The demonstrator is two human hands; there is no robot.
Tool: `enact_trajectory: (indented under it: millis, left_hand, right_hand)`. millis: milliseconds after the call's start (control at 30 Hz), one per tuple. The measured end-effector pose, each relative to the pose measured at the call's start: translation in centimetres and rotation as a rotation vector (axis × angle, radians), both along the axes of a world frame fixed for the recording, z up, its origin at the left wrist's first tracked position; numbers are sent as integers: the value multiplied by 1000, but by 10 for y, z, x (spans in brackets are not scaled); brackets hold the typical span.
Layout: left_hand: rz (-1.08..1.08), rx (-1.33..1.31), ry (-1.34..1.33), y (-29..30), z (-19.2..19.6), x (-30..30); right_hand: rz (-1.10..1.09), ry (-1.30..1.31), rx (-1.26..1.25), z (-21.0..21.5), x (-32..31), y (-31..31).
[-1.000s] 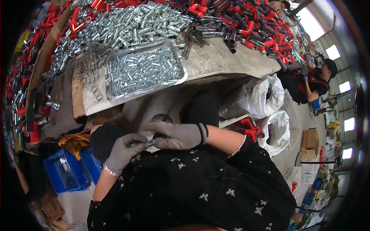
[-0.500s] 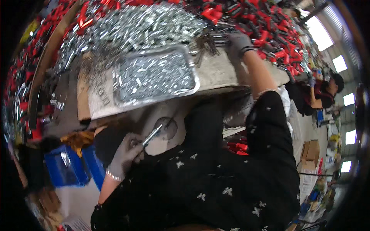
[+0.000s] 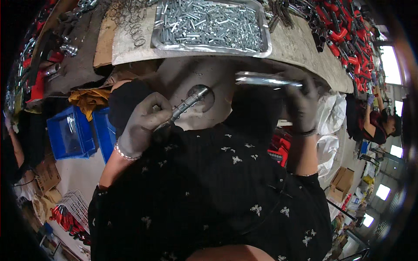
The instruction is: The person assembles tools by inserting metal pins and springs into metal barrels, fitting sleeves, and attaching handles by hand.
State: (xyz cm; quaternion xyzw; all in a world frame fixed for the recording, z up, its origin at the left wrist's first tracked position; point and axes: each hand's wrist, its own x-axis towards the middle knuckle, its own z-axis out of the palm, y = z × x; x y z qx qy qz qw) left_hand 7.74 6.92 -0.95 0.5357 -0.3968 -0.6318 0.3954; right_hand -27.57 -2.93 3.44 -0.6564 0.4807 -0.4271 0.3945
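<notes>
My left hand (image 3: 150, 119), in a grey glove, is closed round the lower end of a slim metal rod (image 3: 190, 103) with a coil spring around it. The rod tilts up to the right over my lap. My right hand (image 3: 302, 104), also gloved and smeared by motion, grips one end of a shiny metal tube (image 3: 265, 80), which points left toward the rod. Tube and rod are apart. Beyond both hands, a metal tray (image 3: 217, 51) full of small silver pins stands on the cardboard-covered bench (image 3: 296, 50).
Loose coil springs (image 3: 135, 26) lie left of the tray. Red-handled parts (image 3: 339, 35) and dark tubes are heaped at the right. A blue bin (image 3: 56, 145) stands low on the left, white bags (image 3: 328, 113) at my right. A co-worker (image 3: 376, 122) is at the far right.
My right hand has come back from the pile on the bench to above my lap, now with the metal tube. My left hand still holds the rod, a little higher in view.
</notes>
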Motion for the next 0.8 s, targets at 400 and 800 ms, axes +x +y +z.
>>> enact_trajectory:
  millis: [400,800]
  left_hand:
    - [-249,576,812,0,-45,7]
    - [-266,390,471,5,-8,-16]
  right_hand:
    - [319,-231,518,-45,49,3]
    - [589,-254,266,-70,104,29]
